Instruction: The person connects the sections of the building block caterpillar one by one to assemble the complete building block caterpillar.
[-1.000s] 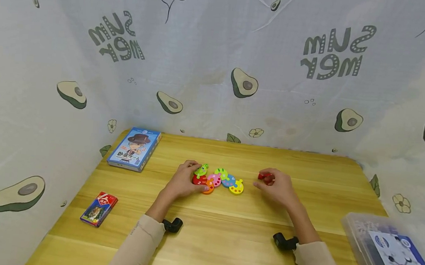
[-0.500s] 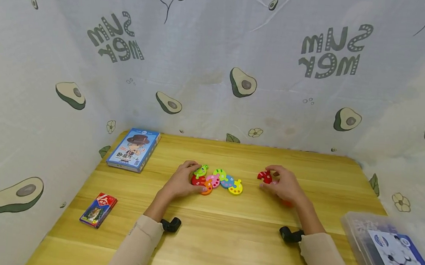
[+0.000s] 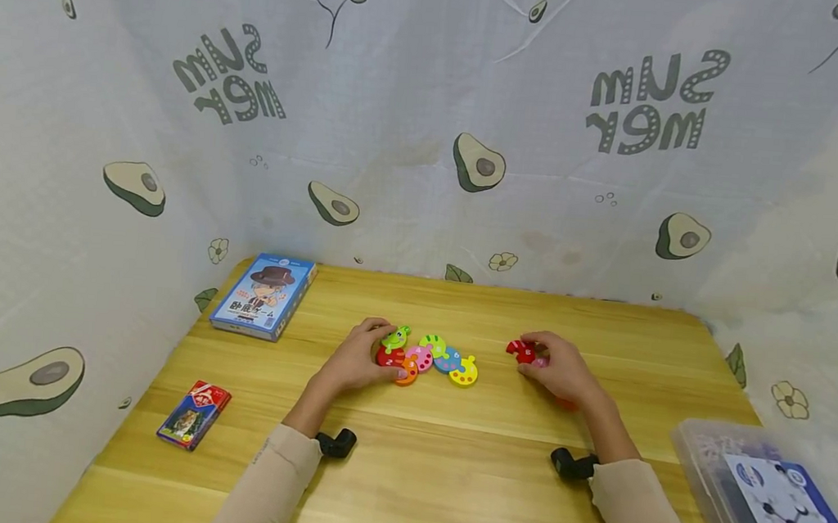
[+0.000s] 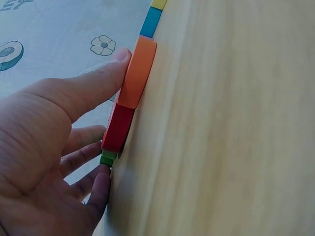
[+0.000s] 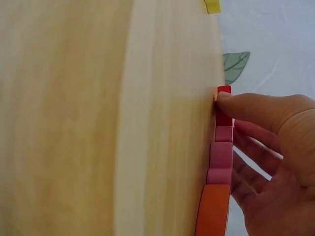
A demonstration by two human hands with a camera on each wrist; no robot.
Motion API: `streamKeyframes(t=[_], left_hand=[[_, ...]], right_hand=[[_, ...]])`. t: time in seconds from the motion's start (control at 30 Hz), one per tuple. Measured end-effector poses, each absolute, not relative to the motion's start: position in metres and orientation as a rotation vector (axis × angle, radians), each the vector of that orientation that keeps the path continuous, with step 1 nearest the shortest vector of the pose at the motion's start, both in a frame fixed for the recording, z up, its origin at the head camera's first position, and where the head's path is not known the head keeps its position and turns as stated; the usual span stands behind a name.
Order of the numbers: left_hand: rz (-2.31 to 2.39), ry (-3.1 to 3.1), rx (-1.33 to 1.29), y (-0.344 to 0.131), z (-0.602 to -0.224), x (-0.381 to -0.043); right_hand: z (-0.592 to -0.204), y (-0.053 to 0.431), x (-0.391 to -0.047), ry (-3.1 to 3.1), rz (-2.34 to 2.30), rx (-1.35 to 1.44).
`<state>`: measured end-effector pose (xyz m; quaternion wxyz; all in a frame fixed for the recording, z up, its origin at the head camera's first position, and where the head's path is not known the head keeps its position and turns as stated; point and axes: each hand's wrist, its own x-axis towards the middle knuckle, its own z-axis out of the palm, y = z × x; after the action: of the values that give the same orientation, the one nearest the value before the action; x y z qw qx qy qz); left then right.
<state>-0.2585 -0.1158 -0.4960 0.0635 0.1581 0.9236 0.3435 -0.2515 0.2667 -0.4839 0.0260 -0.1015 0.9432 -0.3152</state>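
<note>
A row of linked, numbered caterpillar puzzle pieces lies on the wooden table (image 3: 433, 460): green head (image 3: 396, 339), red, orange (image 4: 139, 73), pink, light green, blue and yellow (image 3: 464, 371). My left hand (image 3: 355, 359) holds the head end, thumb against the orange piece and fingers around the far side by the red piece (image 4: 118, 129) and head. To the right, my right hand (image 3: 562, 367) pinches a red puzzle piece (image 3: 519, 351) numbered 8 at the table surface. Beside it sit a pink piece (image 5: 221, 156) and an orange piece (image 5: 213, 211), partly hidden by that hand in the head view.
A blue game box (image 3: 264, 294) lies at the back left, with a small red-and-blue card box (image 3: 194, 415) nearer. A clear plastic case (image 3: 712, 473) with a molecule-print cover stands at the right edge. Printed cloth (image 3: 400, 129) hangs behind the table.
My right hand has brought the red piece, earlier tilted in the fingers, flat beside the pink piece and shifted slightly right. My left hand stays at the head end.
</note>
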Motion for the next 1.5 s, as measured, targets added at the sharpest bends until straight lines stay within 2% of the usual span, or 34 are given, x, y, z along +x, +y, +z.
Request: streamKeyframes(t=[0.8,1.23,1.5], left_hand=[[1.102,2.789,0.464,-0.120,-0.497,-0.255],[1.097,2.788,0.471,-0.118,-0.498,-0.258],[1.097,2.781,0.478,-0.116,-0.498,-0.259]], right_hand=[[-0.482,0.259,-0.253,2.916,-0.979,-0.283],[-0.466,0.234,-0.250,2.873,-1.050,-0.407],[-0.470,0.219,-0.250,2.841,-1.032,-0.520]])
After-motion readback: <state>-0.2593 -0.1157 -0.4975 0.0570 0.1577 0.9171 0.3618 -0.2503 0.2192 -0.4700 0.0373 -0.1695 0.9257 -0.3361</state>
